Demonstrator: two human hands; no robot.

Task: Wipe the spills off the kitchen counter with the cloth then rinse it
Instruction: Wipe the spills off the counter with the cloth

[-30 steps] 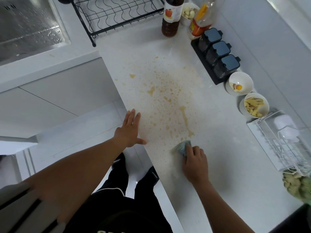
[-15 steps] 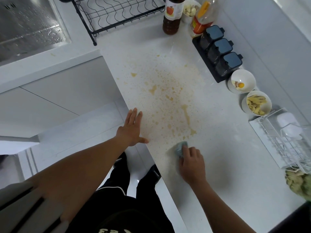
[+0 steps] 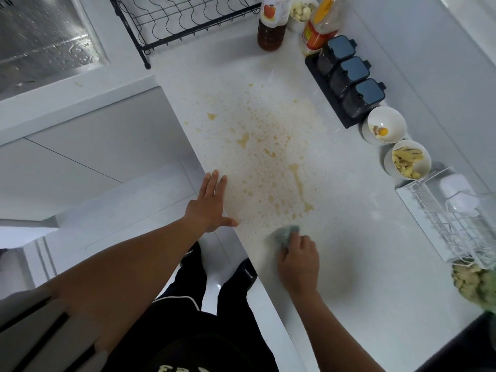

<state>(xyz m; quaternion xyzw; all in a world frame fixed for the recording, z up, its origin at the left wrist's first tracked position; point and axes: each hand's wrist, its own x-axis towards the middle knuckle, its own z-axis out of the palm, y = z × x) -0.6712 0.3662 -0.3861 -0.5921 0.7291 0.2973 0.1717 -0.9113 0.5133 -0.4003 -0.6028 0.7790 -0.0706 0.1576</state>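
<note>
Got a crumpled teal cloth (image 3: 287,233) bunched under the right hand (image 3: 298,264), fingers curled, on the speckled white counter (image 3: 349,237) beside blotchy tan spills (image 3: 268,157). Left hand (image 3: 210,205) flat, fingers together, thumb out.

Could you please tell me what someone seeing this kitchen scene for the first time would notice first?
A brownish-yellow splatter of spilled liquid spread over the middle of the white speckled counter catches the eye first. At its near edge the right hand grips a crumpled grey-green cloth against the counter, while the left hand rests flat, fingers straight, on the counter's left edge.
</note>
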